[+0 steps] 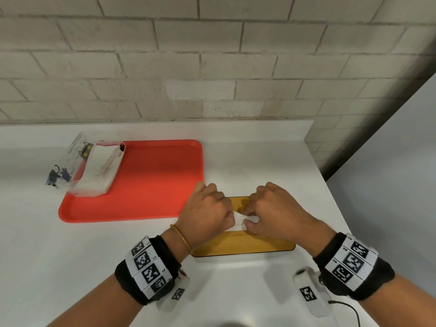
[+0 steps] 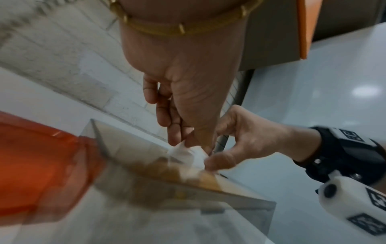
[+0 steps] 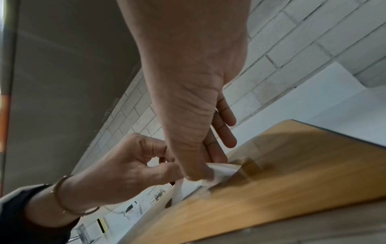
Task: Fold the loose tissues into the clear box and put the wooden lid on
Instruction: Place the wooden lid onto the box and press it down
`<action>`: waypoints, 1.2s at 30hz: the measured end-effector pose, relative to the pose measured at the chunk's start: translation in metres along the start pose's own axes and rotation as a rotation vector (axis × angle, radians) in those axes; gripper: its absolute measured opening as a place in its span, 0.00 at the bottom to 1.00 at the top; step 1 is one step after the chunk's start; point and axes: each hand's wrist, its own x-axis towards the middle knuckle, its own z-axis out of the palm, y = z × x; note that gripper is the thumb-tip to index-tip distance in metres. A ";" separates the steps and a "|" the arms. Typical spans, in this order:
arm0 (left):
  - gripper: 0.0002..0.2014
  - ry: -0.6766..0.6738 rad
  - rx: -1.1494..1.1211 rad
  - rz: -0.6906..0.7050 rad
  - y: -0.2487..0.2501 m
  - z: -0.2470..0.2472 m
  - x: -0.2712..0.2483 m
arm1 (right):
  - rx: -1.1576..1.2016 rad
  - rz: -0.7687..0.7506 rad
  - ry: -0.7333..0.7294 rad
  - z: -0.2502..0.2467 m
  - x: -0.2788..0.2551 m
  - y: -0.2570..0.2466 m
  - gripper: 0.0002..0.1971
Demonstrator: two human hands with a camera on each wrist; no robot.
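The wooden lid (image 1: 245,244) lies flat on top of the clear box (image 2: 240,208), near the counter's front right. A white tissue (image 1: 243,220) sticks up through the slot in the lid's middle. My left hand (image 1: 230,215) pinches the tissue's left end, and my right hand (image 1: 250,223) pinches its right end, so both hands meet over the slot. In the right wrist view the tissue (image 3: 221,171) rises out of the lid (image 3: 282,181) between thumb and fingers. The box's contents are hidden under the lid.
A red tray (image 1: 153,180) sits to the left of the box. An opened plastic pack of tissues (image 1: 99,168) lies on its far left corner. A brick wall backs the white counter (image 1: 259,161), whose edge runs close on the right.
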 end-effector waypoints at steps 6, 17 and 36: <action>0.06 -0.031 -0.121 -0.087 -0.002 0.006 -0.014 | 0.236 0.126 -0.027 -0.008 -0.006 0.005 0.07; 0.05 -0.141 -0.331 -0.294 -0.003 -0.004 -0.017 | 0.354 0.223 -0.036 -0.002 -0.018 0.014 0.04; 0.12 -0.225 -0.571 -0.434 -0.025 -0.012 -0.010 | 0.526 0.293 -0.184 -0.028 -0.009 0.031 0.03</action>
